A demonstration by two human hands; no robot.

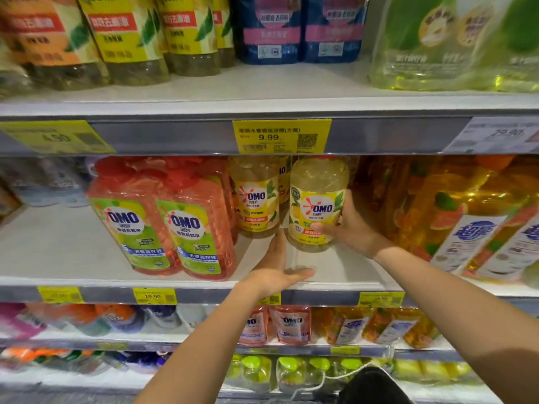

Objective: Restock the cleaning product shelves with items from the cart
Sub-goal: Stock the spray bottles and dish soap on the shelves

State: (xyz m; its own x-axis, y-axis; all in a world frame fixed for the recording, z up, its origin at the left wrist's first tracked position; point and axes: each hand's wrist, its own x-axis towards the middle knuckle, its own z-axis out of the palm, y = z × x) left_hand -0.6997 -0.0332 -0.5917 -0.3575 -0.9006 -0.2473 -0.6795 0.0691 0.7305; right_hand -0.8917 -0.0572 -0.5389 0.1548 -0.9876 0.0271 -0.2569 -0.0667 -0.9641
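Yellow OMO bottle [318,199], upright on the middle shelf [58,252], just below the 9.99 price tag [281,137] and a little to its right. Gripped low on its right side by the right hand [348,225], thumb across the front label, fingers curled behind. Cannot tell whether its base touches the board.

Left hand [277,266] straight below the tag, on the shelf, holding nothing: fingers straight and pointing toward the back, thumb spread to the right, fingertips just beside the bottle's lower left edge.

Second yellow OMO bottle [256,199] below the tag and slightly left, further back on the shelf. Red OMO twin pack [163,217] below and well left of the tag, near the shelf's front. Orange bottles [437,211] below and well right of it.

Blue pouches [297,27] on the shelf above the tag. Pink OMO pouches [288,325] one shelf down from the hands, below the tag; green-capped bottles [291,371] lower again.
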